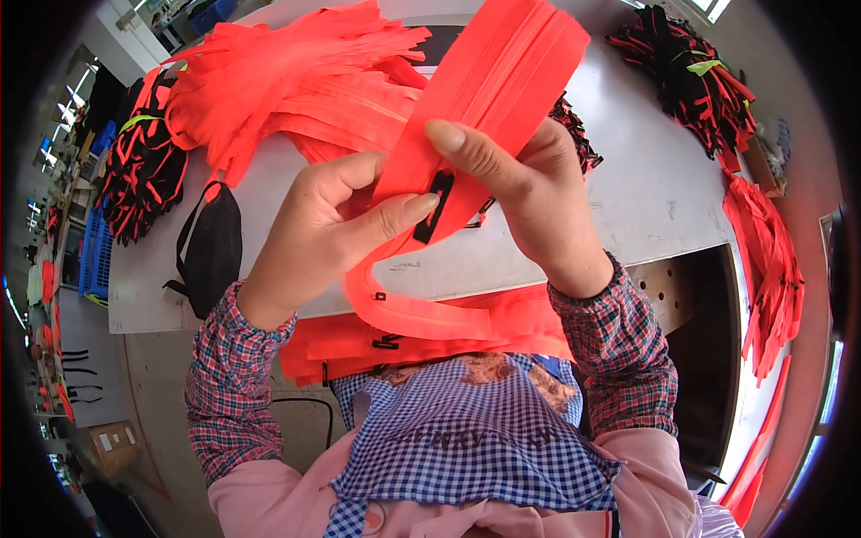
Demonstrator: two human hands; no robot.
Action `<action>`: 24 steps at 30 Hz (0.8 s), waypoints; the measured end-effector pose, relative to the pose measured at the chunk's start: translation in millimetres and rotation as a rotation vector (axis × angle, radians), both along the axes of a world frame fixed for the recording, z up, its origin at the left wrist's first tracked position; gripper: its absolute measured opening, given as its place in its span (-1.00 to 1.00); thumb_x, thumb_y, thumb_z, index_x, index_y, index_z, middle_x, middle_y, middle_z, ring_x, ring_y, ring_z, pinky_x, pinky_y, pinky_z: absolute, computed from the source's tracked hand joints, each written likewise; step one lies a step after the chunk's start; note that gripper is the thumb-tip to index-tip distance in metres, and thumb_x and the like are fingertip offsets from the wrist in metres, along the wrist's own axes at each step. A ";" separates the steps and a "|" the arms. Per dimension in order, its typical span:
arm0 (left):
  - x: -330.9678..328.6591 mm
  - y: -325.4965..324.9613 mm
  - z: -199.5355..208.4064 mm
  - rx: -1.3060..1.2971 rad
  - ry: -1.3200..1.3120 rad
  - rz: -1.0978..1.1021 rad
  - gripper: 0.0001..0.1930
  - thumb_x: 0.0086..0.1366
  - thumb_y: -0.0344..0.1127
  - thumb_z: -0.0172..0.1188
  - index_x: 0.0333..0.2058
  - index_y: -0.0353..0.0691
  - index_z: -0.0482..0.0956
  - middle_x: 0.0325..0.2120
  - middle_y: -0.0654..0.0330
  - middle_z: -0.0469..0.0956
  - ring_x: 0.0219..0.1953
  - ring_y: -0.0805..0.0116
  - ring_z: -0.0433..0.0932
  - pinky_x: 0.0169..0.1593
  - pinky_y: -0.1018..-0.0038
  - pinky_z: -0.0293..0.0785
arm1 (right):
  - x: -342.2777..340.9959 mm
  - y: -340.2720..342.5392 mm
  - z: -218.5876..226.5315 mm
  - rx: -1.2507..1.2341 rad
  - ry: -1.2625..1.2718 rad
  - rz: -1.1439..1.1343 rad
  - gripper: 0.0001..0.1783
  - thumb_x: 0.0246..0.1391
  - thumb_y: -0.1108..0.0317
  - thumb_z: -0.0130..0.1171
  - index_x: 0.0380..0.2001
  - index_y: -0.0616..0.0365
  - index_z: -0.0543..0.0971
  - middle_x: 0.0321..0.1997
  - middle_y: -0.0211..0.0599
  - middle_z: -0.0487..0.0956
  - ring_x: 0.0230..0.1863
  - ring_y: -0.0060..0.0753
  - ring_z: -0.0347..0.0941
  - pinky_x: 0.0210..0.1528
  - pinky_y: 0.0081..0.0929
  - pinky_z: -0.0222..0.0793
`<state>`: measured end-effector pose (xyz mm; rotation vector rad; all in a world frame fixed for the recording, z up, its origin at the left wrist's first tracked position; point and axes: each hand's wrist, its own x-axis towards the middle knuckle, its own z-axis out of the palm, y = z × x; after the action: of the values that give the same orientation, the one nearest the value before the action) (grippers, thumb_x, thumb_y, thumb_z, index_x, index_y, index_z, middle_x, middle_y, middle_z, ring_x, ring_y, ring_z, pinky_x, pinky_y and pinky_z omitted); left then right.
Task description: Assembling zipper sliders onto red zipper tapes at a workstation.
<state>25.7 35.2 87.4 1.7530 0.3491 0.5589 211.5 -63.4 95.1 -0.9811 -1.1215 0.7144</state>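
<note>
Red zipper strip [489,76] (with black tab [431,221]) in the grasp of left hand [325,220] and right hand [538,193]

Left hand [325,222], right hand [541,199] — both pinched

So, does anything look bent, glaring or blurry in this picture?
In the head view, the wide lens bows the white table on its right side and leaves black corners; also in the head view, the top-right window glares white, while the left hand, right hand and held orange strip look sharp.
</note>
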 end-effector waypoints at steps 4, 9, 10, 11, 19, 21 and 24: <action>-4.1 -9.4 -51.8 0.035 0.189 -0.009 -0.71 0.39 -0.42 0.25 0.04 -0.37 0.56 -0.17 0.30 0.62 -0.12 0.58 0.54 0.03 0.54 0.49 | 39.8 6.8 10.8 0.289 0.216 -0.178 -0.77 0.30 0.35 0.24 -0.07 0.26 0.63 -0.14 -0.36 0.69 -0.15 -0.54 0.63 -0.04 -0.52 0.55; -13.3 -16.3 -78.9 -0.108 0.264 0.065 -0.77 0.41 -0.43 0.22 -0.02 -0.42 0.62 -0.24 0.29 0.65 -0.17 0.59 0.54 -0.01 0.57 0.48 | 68.6 -1.7 19.3 0.343 0.357 -0.154 -0.70 0.28 0.25 0.27 -0.07 0.26 0.61 -0.17 -0.36 0.67 -0.17 -0.56 0.59 -0.05 -0.55 0.50; -15.7 -17.4 -76.9 -0.076 0.275 0.084 -0.77 0.41 -0.43 0.21 -0.04 -0.42 0.63 -0.26 0.29 0.66 -0.19 0.60 0.54 -0.03 0.57 0.49 | 54.3 -3.6 5.3 0.268 0.363 -0.067 -0.67 0.20 0.21 0.38 -0.13 0.25 0.65 -0.22 -0.42 0.67 -0.23 -0.65 0.56 -0.09 -0.63 0.44; -17.7 -18.1 -74.0 -0.044 0.283 0.106 -0.78 0.41 -0.43 0.21 -0.05 -0.43 0.64 -0.28 0.29 0.66 -0.21 0.61 0.54 -0.04 0.58 0.49 | 34.7 -11.4 -14.3 0.093 0.165 -0.140 -0.61 0.14 0.16 0.44 -0.13 0.24 0.65 -0.26 -0.45 0.66 -0.27 -0.63 0.54 -0.15 -0.62 0.44; -6.8 -29.3 -83.3 -0.078 0.263 0.066 -0.79 0.38 -0.34 0.26 -0.19 -0.42 0.67 -0.48 0.34 0.61 -0.38 0.67 0.47 -0.26 0.59 0.44 | -18.0 -31.2 -116.5 -0.543 0.029 -0.013 -0.62 0.12 0.15 0.45 -0.28 0.29 0.62 -0.47 -0.50 0.59 -0.50 -0.82 0.35 -0.52 -0.67 0.31; -6.5 -31.2 -91.4 -0.154 0.272 0.051 -0.80 0.39 -0.35 0.25 -0.19 -0.41 0.68 -0.44 0.36 0.62 -0.35 0.68 0.47 -0.24 0.60 0.44 | -25.2 -40.3 -122.9 -0.472 0.171 0.023 -0.63 0.13 0.15 0.45 -0.26 0.27 0.63 -0.46 -0.49 0.60 -0.50 -0.80 0.38 -0.52 -0.67 0.33; -5.5 -33.7 -98.5 -0.243 0.265 0.032 -0.82 0.41 -0.37 0.23 -0.18 -0.40 0.68 -0.39 0.40 0.61 -0.31 0.70 0.45 -0.21 0.62 0.43 | -31.3 -49.0 -129.4 -0.527 0.291 0.016 -0.65 0.15 0.19 0.43 -0.21 0.27 0.61 -0.43 -0.50 0.60 -0.47 -0.75 0.43 -0.46 -0.65 0.37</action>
<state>20.2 1.5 -11.2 1.5882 0.6059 0.2913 180.3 -112.4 -34.3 -1.2579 -0.6964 1.1601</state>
